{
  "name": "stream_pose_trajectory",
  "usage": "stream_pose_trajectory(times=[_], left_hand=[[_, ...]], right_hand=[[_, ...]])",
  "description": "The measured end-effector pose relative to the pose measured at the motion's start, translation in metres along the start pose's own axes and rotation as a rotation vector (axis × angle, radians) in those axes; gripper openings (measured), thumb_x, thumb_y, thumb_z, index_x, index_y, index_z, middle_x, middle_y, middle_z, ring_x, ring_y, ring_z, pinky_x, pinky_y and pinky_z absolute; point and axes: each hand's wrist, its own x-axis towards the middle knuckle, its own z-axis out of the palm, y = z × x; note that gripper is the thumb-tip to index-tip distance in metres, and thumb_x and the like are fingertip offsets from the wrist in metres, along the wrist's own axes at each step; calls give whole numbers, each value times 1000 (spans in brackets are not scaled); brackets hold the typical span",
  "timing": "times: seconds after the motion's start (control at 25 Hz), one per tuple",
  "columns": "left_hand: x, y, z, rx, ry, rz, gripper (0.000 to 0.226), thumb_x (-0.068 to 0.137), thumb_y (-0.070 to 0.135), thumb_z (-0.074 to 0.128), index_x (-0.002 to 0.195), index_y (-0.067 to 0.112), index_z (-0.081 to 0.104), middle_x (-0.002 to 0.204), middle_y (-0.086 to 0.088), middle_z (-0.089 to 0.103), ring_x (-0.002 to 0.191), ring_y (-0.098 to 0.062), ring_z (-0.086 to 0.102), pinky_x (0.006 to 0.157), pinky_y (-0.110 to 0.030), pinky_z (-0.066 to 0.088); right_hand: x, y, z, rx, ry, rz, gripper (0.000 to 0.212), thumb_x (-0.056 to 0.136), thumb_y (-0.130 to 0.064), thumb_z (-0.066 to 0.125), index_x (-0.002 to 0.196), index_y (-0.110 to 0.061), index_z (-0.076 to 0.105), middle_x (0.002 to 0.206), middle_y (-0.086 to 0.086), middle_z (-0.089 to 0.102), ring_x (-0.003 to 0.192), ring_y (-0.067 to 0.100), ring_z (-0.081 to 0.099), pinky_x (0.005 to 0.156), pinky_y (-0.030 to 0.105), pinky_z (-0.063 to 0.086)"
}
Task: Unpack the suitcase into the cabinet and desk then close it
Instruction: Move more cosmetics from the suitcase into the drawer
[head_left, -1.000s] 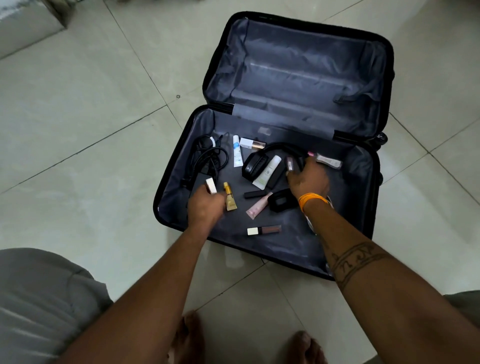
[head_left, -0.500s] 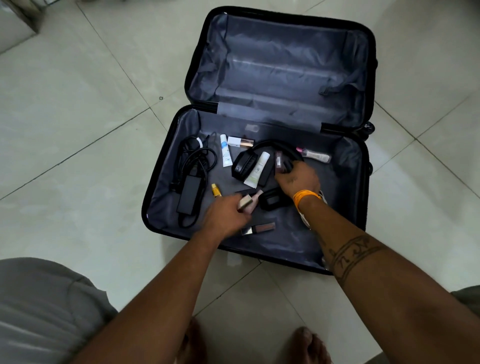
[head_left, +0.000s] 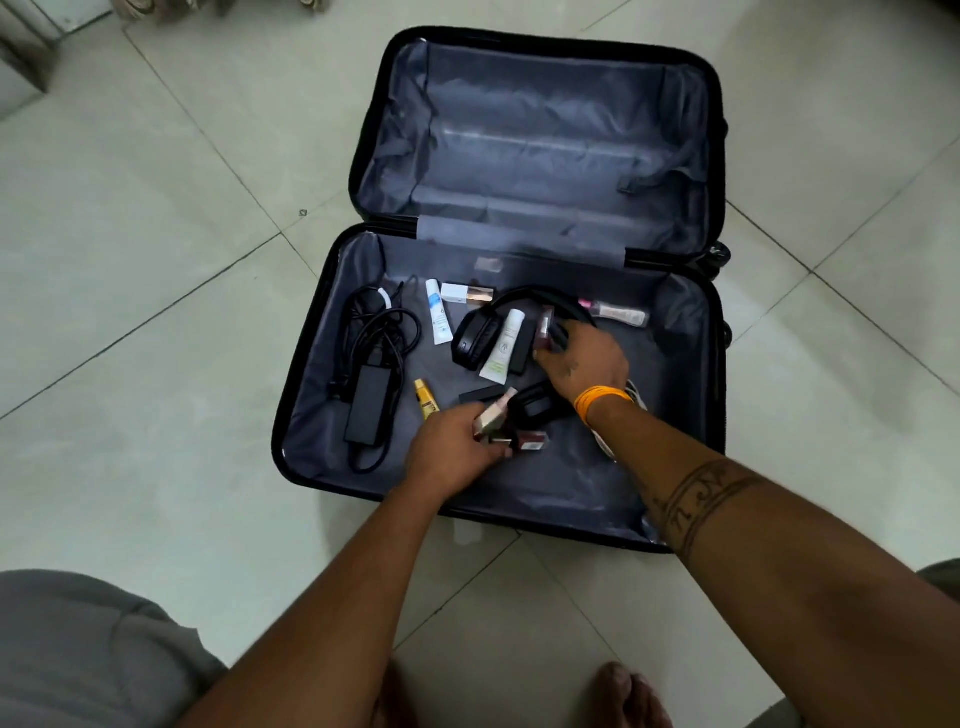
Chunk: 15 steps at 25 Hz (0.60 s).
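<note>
Open suitcase on floor.
Charger in its near half, left; headphones centre; tubes between.

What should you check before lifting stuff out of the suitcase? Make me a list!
1. Suitcase lid fully open: ok.
2. Left hand grips small cosmetic tubes: ok.
3. Right hand has a firm hold by the headphones: cannot tell, its fingers are hidden.
4. Charger cable lies apart from both hands: ok.
5. Suitcase emptied: not ok, yellow tube, white tube and others remain.
</note>
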Motion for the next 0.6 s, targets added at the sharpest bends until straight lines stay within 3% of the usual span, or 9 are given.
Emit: stream_pose_trajectory(times=[0.12, 0.24, 0.36, 0.48, 0.6], left_hand=[[5, 11, -11, -452, 89, -88, 25, 77, 22, 91, 83, 26, 67, 68, 13, 69, 62, -5, 64, 56, -20, 48], [4, 22, -25, -755, 108, -156, 20, 85, 15, 84, 87, 16, 65, 65, 5, 68, 41, -3, 48, 42, -19, 35], [1, 25, -32, -972, 110, -236, 12, 91, 24, 77, 92, 16, 68, 83, -9, 78, 43, -9, 51, 46, -21, 37], [5, 20, -37, -1108, 153, -314, 17, 94, 32, 71, 93, 15, 72, 70, -9, 70, 54, -14, 60, 46, -21, 43], [11, 15, -43, -1192, 159, -310, 23, 97, 37, 66, 87, 17, 72, 60, -3, 60, 52, -15, 52, 46, -22, 36]], right_hand=[[4, -4, 2, -14, 13, -8, 38, 86, -49, 73, 112, -21, 70, 112, 14, 74, 105, 40, 68, 81, 40, 53], [6, -4, 7, -25, 30, -1, 36, 88, -47, 70, 109, -18, 69, 112, 16, 73, 104, 42, 68, 80, 40, 53], [4, -4, 7, 75, 84, 88, 40, 87, -46, 67, 110, -12, 67, 115, 21, 71, 107, 45, 66, 85, 42, 52], [2, -6, 3, 357, 173, 171, 46, 87, -50, 68, 115, -13, 66, 112, 16, 72, 107, 41, 66, 88, 40, 51], [-1, -13, -1, 666, 168, 163, 26, 80, -39, 73, 96, -19, 69, 85, -1, 69, 82, 22, 63, 81, 34, 52]])
